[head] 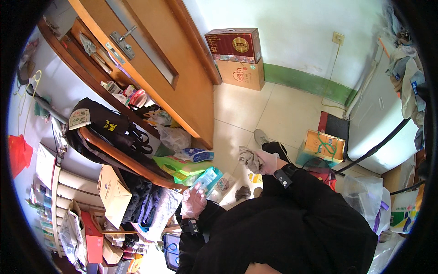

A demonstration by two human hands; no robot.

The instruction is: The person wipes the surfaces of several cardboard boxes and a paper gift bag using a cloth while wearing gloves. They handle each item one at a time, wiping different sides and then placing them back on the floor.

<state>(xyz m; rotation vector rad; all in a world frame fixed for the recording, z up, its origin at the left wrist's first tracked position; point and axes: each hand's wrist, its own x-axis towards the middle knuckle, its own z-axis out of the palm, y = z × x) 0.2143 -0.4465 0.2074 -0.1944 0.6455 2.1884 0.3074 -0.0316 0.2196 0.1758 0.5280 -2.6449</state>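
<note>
My right hand [268, 162], in a thin whitish glove, is closed on a crumpled grey-beige cloth [250, 159] above the tiled floor. Gloved as well, my left hand [194, 202] has its fingers partly bent beside a light-blue plastic package [209, 178]; whether it touches the package cannot be told. Next to that package lie a green plastic pack [186, 168] and a clear bag with printing [223, 186]. A dark crumpled item [242, 193] rests on the floor between my arms.
An open wooden door [164, 68] stands ahead to the left, with stacked cartons [239, 73] beyond it. A black bag [102, 120] hangs over a wooden chair back. At right are a gift box [323, 147], a white appliance [379, 113] and clear plastic bags [362, 195].
</note>
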